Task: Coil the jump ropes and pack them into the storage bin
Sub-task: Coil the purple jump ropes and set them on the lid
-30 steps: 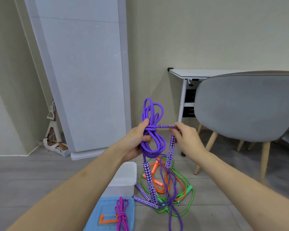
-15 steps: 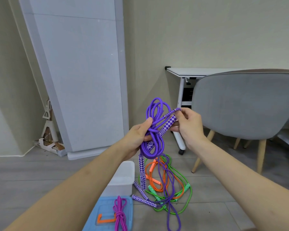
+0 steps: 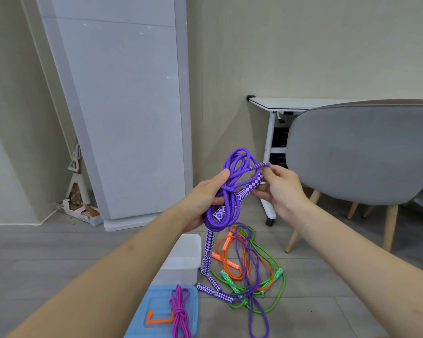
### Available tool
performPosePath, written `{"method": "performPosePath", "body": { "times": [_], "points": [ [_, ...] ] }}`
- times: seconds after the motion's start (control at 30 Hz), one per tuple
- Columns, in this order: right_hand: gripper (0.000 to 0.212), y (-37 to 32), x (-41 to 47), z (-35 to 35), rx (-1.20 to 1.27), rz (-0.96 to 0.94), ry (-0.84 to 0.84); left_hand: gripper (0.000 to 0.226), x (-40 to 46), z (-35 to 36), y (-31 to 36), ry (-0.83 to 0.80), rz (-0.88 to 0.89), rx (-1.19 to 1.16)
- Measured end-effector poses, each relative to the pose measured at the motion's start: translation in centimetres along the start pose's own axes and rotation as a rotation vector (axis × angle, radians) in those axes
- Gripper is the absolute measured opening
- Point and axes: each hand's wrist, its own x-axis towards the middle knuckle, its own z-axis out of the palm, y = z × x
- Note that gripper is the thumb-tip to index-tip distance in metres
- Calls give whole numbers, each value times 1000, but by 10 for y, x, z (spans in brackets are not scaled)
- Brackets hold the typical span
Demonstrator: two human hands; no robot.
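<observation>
Purple rope coil at frame centre, left hand gripping its waist. Right hand pinches patterned handle, now raised and angled across coil; before it hung down. Tying off probably near finish. Storage bin waits below, lower centre.

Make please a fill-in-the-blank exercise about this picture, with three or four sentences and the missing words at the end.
1. The left hand grips a coiled jump rope whose colour is ____.
2. The right hand pinches one patterned ____ of that rope.
3. The coiled pink rope lies on a lid whose colour is ____.
4. The white storage bin stands on the ____.

Missing words: purple; handle; blue; floor
</observation>
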Motion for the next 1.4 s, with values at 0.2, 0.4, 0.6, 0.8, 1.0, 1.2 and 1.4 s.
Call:
{"method": "performPosePath", "body": {
  "times": [0.2, 0.4, 0.6, 0.8, 1.0, 1.2, 1.4],
  "points": [
    [19, -12, 1, -2, -3, -52, 1, 49, 1, 4, 5, 21, 51, 9],
    [16, -17, -3, -7, 101, 66, -79, 46, 2, 3, 4, 20, 56, 58],
    [27, -8, -11, 5, 125, 164, -169, 44, 3, 2, -2, 112, 103, 24],
    [39, -12, -14, 11, 66, 104, -148, 52, 3, -1, 2, 161, 94, -20],
    [40, -13, -7, 4, 107, 184, -106, 45, 4, 4, 5, 76, 60, -33],
    [15, -12, -6, 3, 185, 313, -65, 47, 3, 9, 4, 72, 182, 46],
    [13, -7, -16, 14, 207, 361, -221, 45, 4, 11, 0, 109, 306, 165]
  ]
}}
